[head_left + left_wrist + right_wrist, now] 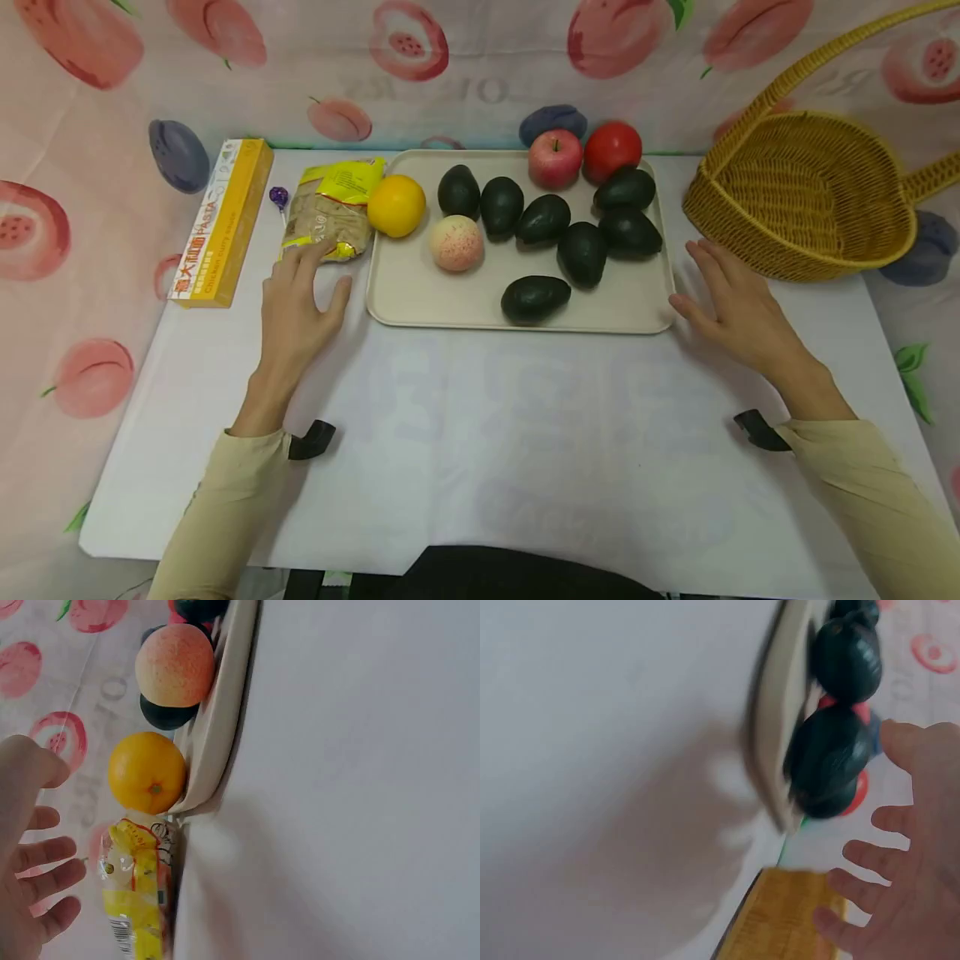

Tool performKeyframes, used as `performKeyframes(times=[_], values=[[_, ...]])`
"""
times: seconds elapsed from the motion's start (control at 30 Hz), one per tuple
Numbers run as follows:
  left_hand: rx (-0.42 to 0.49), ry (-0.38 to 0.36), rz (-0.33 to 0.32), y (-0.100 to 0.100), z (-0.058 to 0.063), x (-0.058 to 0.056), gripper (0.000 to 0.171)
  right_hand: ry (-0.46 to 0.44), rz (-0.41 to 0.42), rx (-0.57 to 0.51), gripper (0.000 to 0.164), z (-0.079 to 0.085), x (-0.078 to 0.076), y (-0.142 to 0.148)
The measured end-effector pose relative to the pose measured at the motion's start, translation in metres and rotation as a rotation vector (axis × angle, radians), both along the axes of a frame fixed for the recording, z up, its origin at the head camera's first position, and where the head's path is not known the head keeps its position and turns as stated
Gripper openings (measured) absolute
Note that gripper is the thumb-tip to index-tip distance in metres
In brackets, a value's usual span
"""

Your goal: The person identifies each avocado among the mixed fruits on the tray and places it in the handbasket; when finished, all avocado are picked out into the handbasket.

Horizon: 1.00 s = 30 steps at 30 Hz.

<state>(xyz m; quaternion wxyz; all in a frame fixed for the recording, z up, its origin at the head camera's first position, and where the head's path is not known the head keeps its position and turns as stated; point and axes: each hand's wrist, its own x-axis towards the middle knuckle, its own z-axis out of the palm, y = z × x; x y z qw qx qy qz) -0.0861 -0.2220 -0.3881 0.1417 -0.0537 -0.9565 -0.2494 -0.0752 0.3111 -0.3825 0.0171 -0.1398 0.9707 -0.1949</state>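
My left hand (296, 315) is held with spread fingers just in front of a yellow snack bag (330, 212), holding nothing. In the left wrist view an orange (148, 772) shows beyond that hand's thumb. Spread out too, my right hand (738, 312) hovers at the right edge of a cream tray (442, 312), and nothing is in it. Several dark avocados (536, 298) lie on the tray with a pale peach (457, 243), a pink apple (555, 158) and a red tomato-like fruit (612, 152). The orange sits at the tray's left rim, against the bag.
A wicker basket (802, 192) with a tall handle stands at the back right. On the left are a yellow pasta box (225, 225) and a purple lollipop (279, 197). A fruit-print cloth (465, 92) hangs behind the white table (540, 433).
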Motion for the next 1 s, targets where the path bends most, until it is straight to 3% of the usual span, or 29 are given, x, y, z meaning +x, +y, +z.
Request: performKeyframes(times=[0.1, 0.23, 0.37, 0.53, 0.83, 1.0], values=[[0.171, 0.001, 0.021, 0.003, -0.007, 0.008, 0.036, 0.045, 0.033, -0.077, 0.066, 0.001, 0.001, -0.010], [0.268, -0.140, 0.025, 0.004, -0.018, 0.015, 0.025, 0.138, 0.091, -0.193, 0.054, 0.002, 0.001, -0.028], [0.267, -0.258, 0.023, 0.003, -0.030, 0.015, 0.024, 0.209, 0.171, -0.298, 0.045, 0.001, -0.001, -0.048], [0.228, -0.266, 0.000, 0.007, -0.036, 0.005, 0.029, 0.218, 0.246, -0.364, 0.042, -0.003, -0.004, -0.074], [0.098, -0.341, -0.045, 0.011, -0.038, -0.006, 0.042, 0.136, 0.384, -0.395, 0.038, -0.010, -0.011, -0.122], [0.080, -0.306, -0.071, 0.009, -0.043, -0.020, 0.045, 0.159, 0.403, -0.419, 0.030, -0.009, -0.021, -0.136]])
